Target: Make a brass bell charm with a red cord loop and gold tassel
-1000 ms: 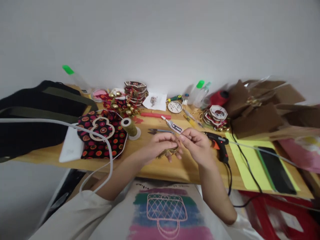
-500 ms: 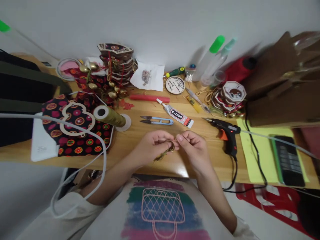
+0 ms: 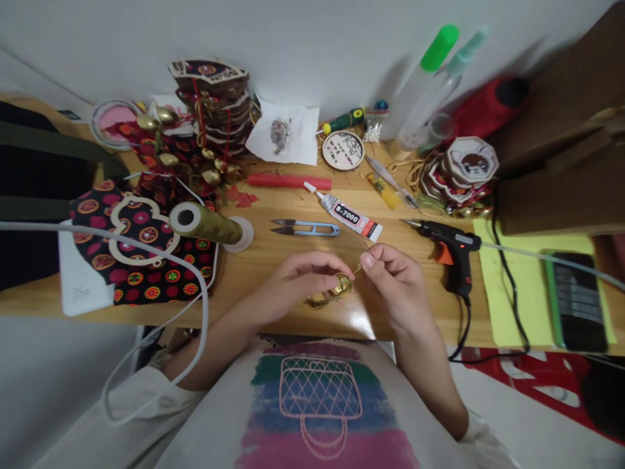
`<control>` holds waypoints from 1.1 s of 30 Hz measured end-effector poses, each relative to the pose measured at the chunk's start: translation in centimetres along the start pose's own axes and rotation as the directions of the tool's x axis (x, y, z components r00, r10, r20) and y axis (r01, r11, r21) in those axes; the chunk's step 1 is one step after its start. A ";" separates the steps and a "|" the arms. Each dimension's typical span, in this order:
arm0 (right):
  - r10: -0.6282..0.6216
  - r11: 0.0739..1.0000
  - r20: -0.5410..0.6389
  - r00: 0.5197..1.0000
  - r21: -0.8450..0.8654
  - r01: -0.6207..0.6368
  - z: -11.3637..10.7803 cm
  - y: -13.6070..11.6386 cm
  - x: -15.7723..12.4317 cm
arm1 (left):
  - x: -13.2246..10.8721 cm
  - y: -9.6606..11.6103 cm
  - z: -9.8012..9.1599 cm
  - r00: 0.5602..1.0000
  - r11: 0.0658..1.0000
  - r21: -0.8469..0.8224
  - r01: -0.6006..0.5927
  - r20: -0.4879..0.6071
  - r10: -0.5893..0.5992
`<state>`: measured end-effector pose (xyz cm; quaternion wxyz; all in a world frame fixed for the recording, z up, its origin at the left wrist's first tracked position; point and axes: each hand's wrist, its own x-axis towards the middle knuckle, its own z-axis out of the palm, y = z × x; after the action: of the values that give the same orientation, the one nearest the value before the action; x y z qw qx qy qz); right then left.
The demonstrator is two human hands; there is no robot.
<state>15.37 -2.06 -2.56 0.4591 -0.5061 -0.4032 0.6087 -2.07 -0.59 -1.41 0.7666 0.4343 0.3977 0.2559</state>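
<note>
My left hand [image 3: 312,277] is closed, its thumb and fingertips round a small gold bell [image 3: 343,284], which the fingers partly cover. Olive cord [image 3: 319,303] trails from the bell below the thumb. To the right, my right hand [image 3: 393,277] pinches a thin cord [image 3: 358,268] between thumb and index finger. That cord spans the gap between the two hands, and a short end sticks up past the right fingertips. Blue-handled thread snips [image 3: 317,228] lie just beyond the left hand. A B-7000 glue tube [image 3: 350,218] rests beyond the right fingertips.
A black glue gun [image 3: 454,251] with a lit red light lies at the right, its cable running off the front edge. A spool of olive cord [image 3: 209,225] stands tilted at the left beside patterned fabric [image 3: 166,286]. A white cable [image 3: 202,306] loops over my left forearm.
My hands have drawn apart, the right one moving right with the thin cord, which now shows between them. The gold bell is more exposed. The camera view has shifted slightly.
</note>
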 end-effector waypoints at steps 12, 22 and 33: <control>0.056 0.997 0.071 0.996 0.047 -0.059 0.1 -0.3 -0.8 | 0.3 0.6 1.1 1.000 0.966 0.259 -0.027 0.017 0.023; 0.032 0.997 0.042 0.999 0.070 -0.035 -0.4 -0.6 -1.2 | -0.5 1.5 1.7 0.999 0.967 0.254 0.018 0.043 -0.030; 0.056 0.997 -0.019 0.998 0.051 -0.055 -0.6 -0.5 -1.4 | -1.0 1.6 1.9 0.996 0.909 0.408 -0.088 0.039 0.079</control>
<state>16.11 -3.32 -1.84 0.4587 -0.5116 -0.3686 0.6261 -1.10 -1.37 0.97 0.6512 0.6045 0.4153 0.1948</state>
